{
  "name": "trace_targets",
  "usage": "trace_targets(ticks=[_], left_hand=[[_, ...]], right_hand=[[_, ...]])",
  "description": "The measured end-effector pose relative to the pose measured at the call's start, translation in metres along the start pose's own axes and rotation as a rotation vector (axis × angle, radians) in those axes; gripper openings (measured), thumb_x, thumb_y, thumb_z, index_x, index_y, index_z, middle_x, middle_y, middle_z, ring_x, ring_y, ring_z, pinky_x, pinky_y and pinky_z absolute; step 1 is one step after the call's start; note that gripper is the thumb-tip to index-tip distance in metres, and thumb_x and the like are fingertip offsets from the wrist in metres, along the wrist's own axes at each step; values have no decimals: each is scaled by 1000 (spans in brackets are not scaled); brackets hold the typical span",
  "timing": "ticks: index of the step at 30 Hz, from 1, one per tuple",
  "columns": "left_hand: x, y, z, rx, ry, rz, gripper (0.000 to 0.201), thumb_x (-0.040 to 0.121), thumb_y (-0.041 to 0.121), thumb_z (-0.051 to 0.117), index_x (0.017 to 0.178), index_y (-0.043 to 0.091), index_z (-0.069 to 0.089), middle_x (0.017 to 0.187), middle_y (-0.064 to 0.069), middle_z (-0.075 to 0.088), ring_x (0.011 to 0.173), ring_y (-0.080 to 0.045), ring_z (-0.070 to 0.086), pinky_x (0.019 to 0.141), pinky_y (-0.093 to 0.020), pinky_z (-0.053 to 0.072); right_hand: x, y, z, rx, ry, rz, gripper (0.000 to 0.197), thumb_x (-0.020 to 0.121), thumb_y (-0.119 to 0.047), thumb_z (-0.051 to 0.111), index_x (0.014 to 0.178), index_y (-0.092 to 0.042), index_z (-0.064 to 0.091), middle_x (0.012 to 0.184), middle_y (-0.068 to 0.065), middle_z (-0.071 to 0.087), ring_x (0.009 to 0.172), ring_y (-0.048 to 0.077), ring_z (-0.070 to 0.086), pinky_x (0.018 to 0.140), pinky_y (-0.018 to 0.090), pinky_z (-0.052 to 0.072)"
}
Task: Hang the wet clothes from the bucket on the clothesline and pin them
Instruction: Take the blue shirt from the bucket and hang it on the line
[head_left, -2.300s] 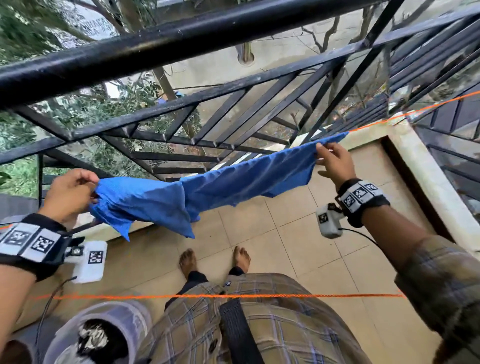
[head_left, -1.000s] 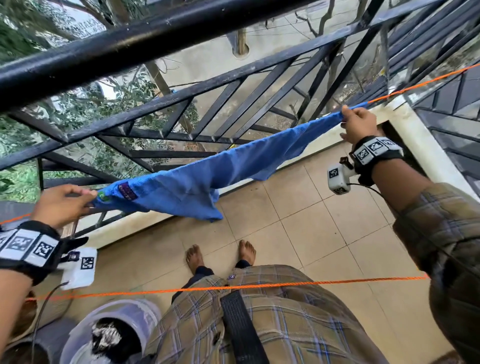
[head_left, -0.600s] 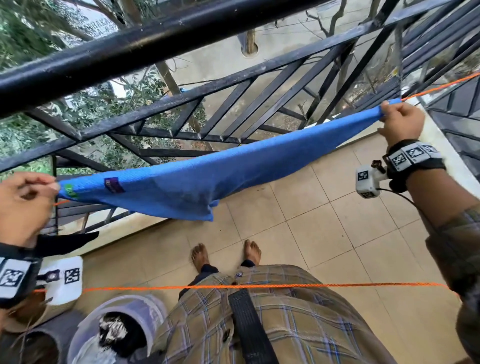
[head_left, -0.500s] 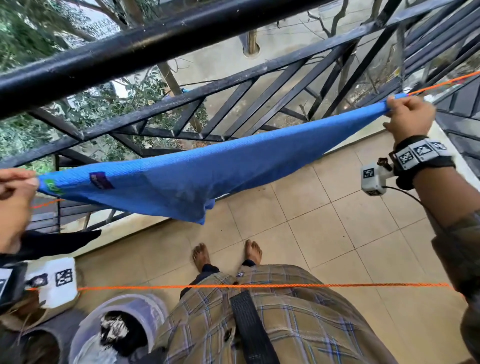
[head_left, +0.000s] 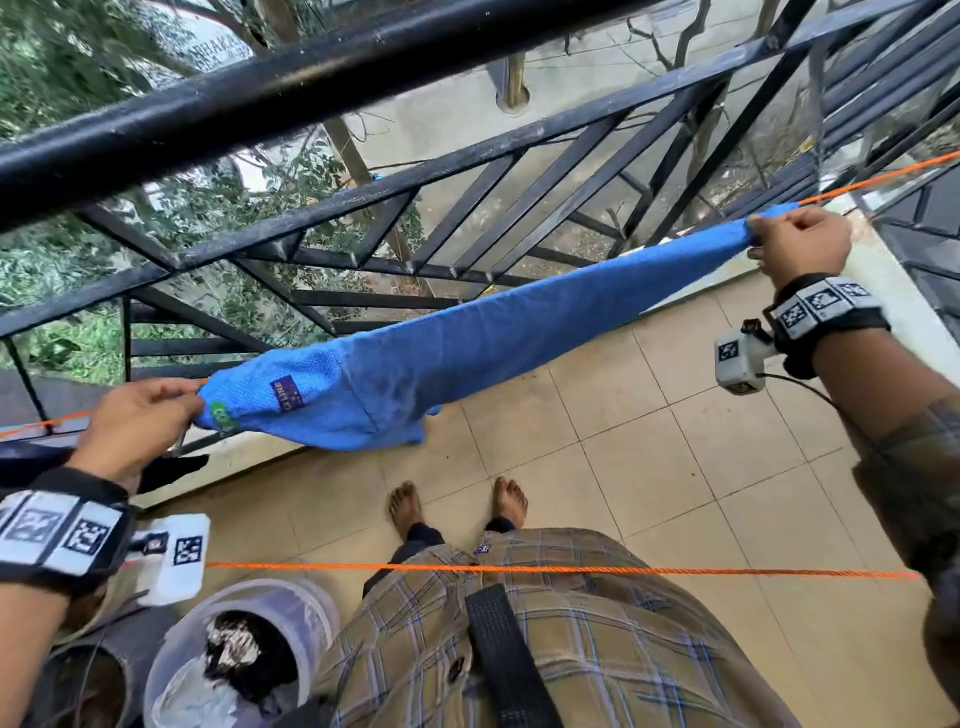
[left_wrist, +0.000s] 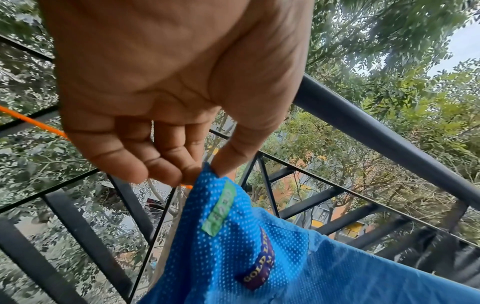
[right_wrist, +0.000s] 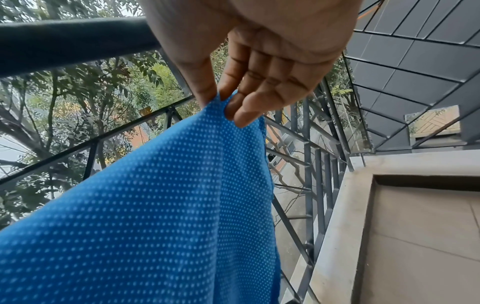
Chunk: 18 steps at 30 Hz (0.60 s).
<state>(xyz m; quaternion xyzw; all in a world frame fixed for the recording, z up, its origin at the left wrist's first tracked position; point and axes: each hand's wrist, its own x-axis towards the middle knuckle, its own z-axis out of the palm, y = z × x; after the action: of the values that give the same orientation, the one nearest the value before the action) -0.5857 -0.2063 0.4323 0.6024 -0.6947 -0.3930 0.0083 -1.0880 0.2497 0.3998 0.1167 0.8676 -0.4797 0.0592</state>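
Observation:
A blue mesh garment (head_left: 467, 353) is stretched out along the far orange clothesline (head_left: 878, 179) beside the railing. My left hand (head_left: 140, 421) pinches its left end, near a green tag (left_wrist: 221, 207) and a purple label (left_wrist: 259, 259); thumb and fingers (left_wrist: 171, 166) close on the cloth (left_wrist: 259, 246) and the line. At the other end my right hand (head_left: 800, 241) pinches the corner between thumb and fingers (right_wrist: 249, 107), with the cloth (right_wrist: 155, 205) drooping below. A pale bucket (head_left: 171, 639) holding dark and white wet clothes stands at the lower left.
A black metal railing (head_left: 363, 78) runs across in front, with trees and a drop beyond it. A second orange line (head_left: 571, 570) crosses at waist height. My bare feet (head_left: 452, 504) stand on the beige tiled floor (head_left: 649, 441). Another container (head_left: 78, 686) sits left of the bucket.
Both hands have drawn apart along the line, pulling the bunched blue garment out to full length. The left hand then came back in a little towards the tagged end.

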Motion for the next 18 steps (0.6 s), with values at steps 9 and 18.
trace_targets(ticks=[9,18], left_hand=[[-6,22,-13,-327,-139,-132,19,89,9,47,83,21,61,80,2,61,63,-6,57,59,-22,44],[-4,33,-24,-359,-34,81,12,97,19,57,86,22,54,56,20,66,52,4,64,49,-15,54]], right_hand=[[25,-37,-15,-265,106,-108,42,49,-52,64,69,-16,69,60,4,66,70,23,70,72,38,60],[25,-66,-17,-669,48,-248,28,74,-34,63,87,-10,70,81,11,64,84,31,64,80,36,52]])
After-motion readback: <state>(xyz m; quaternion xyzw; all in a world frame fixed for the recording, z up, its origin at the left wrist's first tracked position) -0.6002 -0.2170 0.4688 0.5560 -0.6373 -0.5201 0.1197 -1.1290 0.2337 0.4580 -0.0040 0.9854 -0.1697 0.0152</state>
